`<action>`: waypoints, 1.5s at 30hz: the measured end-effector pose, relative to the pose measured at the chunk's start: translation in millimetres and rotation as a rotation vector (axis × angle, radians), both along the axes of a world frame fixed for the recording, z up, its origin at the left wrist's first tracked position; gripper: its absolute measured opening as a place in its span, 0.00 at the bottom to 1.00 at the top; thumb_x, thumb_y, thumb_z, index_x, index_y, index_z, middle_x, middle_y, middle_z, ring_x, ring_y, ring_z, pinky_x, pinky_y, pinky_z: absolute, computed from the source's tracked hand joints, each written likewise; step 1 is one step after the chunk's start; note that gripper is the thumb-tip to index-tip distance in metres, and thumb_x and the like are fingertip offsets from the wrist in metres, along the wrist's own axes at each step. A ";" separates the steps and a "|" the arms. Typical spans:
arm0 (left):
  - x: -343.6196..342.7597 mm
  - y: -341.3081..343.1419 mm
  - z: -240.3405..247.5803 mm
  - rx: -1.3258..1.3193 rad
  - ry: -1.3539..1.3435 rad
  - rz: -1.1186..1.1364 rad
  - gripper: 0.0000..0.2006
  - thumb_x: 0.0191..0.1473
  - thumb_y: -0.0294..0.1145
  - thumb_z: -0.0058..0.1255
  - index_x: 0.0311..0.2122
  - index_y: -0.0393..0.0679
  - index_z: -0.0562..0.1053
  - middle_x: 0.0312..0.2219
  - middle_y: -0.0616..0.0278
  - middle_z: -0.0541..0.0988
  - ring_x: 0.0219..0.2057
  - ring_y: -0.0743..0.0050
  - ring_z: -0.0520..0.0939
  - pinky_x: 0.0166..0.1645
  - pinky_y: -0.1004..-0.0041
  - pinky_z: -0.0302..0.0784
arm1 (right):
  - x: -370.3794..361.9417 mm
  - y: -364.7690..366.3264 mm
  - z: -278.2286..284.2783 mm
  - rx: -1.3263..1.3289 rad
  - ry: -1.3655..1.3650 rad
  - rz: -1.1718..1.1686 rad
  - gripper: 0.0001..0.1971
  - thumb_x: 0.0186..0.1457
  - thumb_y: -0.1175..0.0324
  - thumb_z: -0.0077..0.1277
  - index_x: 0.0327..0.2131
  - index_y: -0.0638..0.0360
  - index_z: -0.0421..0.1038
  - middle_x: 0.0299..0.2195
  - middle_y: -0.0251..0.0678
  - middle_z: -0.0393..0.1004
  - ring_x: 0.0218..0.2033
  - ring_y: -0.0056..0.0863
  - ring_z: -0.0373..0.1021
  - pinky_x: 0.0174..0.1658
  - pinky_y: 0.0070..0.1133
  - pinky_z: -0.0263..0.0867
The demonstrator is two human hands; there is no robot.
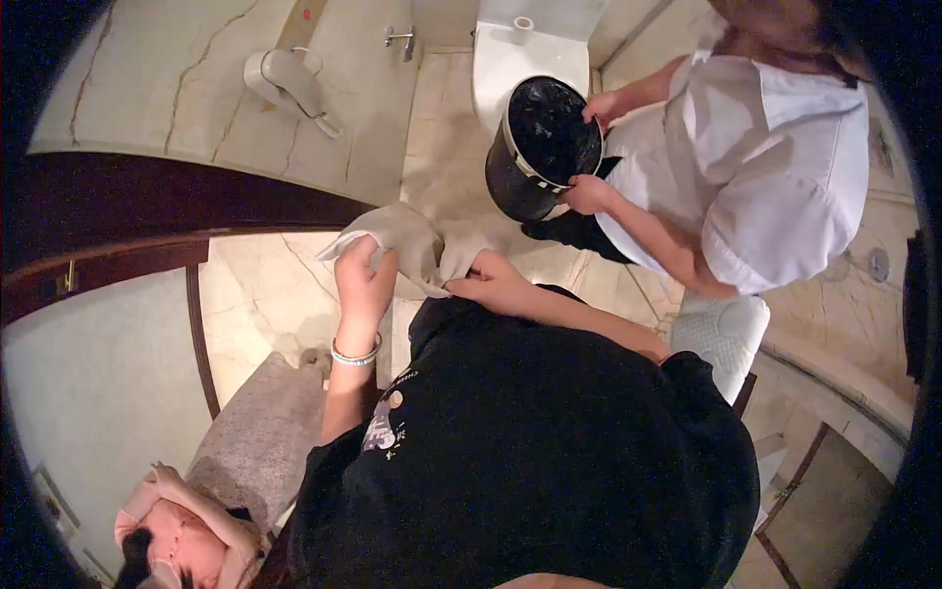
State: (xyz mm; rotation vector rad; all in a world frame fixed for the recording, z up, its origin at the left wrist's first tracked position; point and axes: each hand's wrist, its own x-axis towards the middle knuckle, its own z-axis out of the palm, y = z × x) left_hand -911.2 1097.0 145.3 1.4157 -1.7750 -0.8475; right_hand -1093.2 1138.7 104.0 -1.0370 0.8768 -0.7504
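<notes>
Hands: left hand (364,282), right hand (490,286) pinching pale cloth (407,240) | black bin (504,184): black liner (551,123) inside

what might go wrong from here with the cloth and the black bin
The cloth, hanging loose between the left hand and right hand, might slip or trail on the floor.

The co-worker's hands hold the bin by one side of its rim, so it could tip if the grip slips.

The bin is near the toilet, so it might bump it.
</notes>
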 end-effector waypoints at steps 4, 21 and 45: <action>-16.2 33.8 -12.4 0.236 0.202 0.028 0.05 0.40 0.21 0.45 0.26 0.36 0.69 0.18 0.62 0.71 0.21 0.76 0.70 0.28 0.78 0.64 | -13.9 32.9 -25.1 -0.014 0.147 -0.028 0.13 0.40 0.64 0.50 0.28 0.64 0.68 0.22 0.34 0.69 0.23 0.21 0.64 0.26 0.20 0.60; -14.1 128.7 -94.0 1.366 0.925 0.120 0.22 0.49 0.52 0.36 0.34 0.41 0.65 0.19 0.61 0.71 0.20 0.71 0.72 0.25 0.74 0.67 | 1.0 109.4 -11.1 -0.040 0.230 -0.017 0.12 0.41 0.68 0.48 0.31 0.64 0.68 0.27 0.40 0.71 0.29 0.27 0.68 0.33 0.22 0.63; -47.8 133.1 -93.6 0.812 -0.105 -0.496 0.15 0.43 0.36 0.43 0.22 0.30 0.69 0.13 0.51 0.70 0.18 0.63 0.73 0.24 0.68 0.65 | -43.1 142.7 28.8 -0.113 0.536 -0.031 0.16 0.39 0.62 0.47 0.30 0.65 0.67 0.25 0.46 0.70 0.28 0.32 0.67 0.33 0.25 0.61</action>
